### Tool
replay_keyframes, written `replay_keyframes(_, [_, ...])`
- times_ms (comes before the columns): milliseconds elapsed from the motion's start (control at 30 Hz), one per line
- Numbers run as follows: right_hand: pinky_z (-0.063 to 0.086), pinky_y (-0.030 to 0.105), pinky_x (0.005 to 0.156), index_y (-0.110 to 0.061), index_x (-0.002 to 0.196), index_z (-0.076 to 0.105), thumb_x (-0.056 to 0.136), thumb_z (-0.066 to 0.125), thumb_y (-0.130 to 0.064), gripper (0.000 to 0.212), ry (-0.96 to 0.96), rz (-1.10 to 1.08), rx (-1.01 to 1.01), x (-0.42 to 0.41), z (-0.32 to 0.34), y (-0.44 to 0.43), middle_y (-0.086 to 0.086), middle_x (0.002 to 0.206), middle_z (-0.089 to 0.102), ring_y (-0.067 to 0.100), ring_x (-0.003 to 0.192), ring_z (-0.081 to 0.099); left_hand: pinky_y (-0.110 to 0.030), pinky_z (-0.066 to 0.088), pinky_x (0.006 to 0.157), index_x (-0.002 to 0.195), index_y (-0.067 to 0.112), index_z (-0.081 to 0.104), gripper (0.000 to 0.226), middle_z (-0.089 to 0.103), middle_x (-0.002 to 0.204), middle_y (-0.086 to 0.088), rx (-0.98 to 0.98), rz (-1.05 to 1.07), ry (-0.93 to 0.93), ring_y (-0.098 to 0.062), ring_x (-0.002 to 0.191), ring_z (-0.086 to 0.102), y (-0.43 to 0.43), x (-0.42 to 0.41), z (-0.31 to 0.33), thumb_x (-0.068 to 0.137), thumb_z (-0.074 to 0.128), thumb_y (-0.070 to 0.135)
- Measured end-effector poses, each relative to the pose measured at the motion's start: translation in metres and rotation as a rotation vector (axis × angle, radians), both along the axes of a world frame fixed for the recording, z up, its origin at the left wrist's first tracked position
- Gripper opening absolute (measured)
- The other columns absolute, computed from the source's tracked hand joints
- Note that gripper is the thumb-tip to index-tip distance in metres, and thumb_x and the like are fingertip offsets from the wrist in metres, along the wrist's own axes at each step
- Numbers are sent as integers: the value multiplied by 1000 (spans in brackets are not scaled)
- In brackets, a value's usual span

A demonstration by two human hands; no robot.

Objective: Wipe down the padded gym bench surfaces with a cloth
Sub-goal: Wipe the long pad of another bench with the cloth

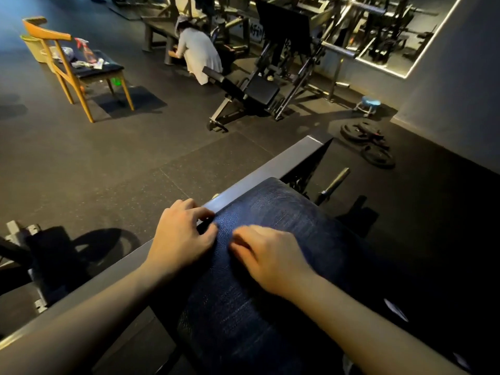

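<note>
Though dim, grainy rounded pad [284,212] beneath hands [181,239] [273,261].

Gym, weight machines [273,85], plates [365,133], rubber floor [135,158]

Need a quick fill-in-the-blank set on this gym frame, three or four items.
1. The spray bottle stands on the wooden ____.
2. The weight plates lie on the ____.
3. Nearer the grey rail is the ____ hand.
4. The round stool has a ____ seat.
Missing: chair; floor; left; blue.
</note>
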State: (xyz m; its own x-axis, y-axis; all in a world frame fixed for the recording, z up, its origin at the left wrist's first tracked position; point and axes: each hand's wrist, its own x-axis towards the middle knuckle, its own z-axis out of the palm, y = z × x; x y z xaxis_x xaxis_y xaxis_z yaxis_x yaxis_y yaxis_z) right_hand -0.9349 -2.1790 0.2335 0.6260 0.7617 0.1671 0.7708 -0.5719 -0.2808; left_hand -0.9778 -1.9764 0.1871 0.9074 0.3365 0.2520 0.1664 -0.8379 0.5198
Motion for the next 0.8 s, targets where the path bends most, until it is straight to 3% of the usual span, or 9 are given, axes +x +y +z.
replay_keyframes(100, [52,39,68,-25,106,63,101,52,-42,21,-119,-326,-101,36,4,-72,2,98,73,30,90,70,-39,43,75,84,23,76,36,57,79,0,104,21,28,-29,84,56,-5,0,1,81,50,47])
replay_keyframes(167, [51,40,76,-21,113,62,103,50,-39,25,-140,-678,-265,76,12,-114,11,106,73,36,99,69,-40,39,78,83,22,74,33,59,80,-1,187,19,44,-30,84,57,-10,0,2,82,50,44])
replay_keyframes(233, [51,41,83,-15,120,60,104,48,-36,29,-121,-842,-290,85,15,-122,16,114,71,38,106,67,-40,39,80,85,22,74,32,61,82,-1,239,-20,49,-30,83,59,-15,-1,5,84,47,40])
replay_keyframes(333, [51,41,77,-18,113,58,104,47,-37,24,-87,-722,-161,43,13,-77,14,110,71,37,101,68,-42,48,78,92,18,77,32,68,90,-5,226,-139,19,-34,84,65,-27,0,9,85,49,31])
replay_keyframes(467, [48,38,62,-23,101,57,101,45,-41,21,-59,-213,-112,-69,0,-43,4,92,68,31,82,68,-45,56,78,98,13,80,38,74,103,-7,209,-309,-30,-36,90,69,-45,-5,15,86,50,33])
replay_keyframes(533, [50,38,63,-24,101,57,101,43,-45,25,-114,-267,-128,-65,3,-70,1,93,70,29,86,70,-44,56,81,99,14,79,42,73,104,-5,219,-387,-43,-34,93,69,-48,-13,14,86,48,38])
replay_keyframes(667, [51,40,80,-19,113,59,104,45,-41,27,-127,-805,-259,22,18,-137,13,110,72,36,101,68,-43,53,86,100,21,77,42,71,108,2,229,-437,-12,-28,99,64,-52,-27,12,81,50,49])
replay_keyframes(733, [52,39,78,-19,111,59,103,47,-39,24,-143,-805,-188,13,17,-116,13,108,72,36,99,69,-44,52,87,104,22,78,47,71,110,2,222,-418,-7,-26,101,64,-52,-32,12,80,52,53])
replay_keyframes(800, [50,38,69,-21,103,58,101,48,-40,22,-85,-577,-102,-40,4,-71,9,99,71,34,91,69,-43,52,88,106,22,78,49,71,111,3,209,-406,-5,-25,102,64,-51,-36,12,80,53,55])
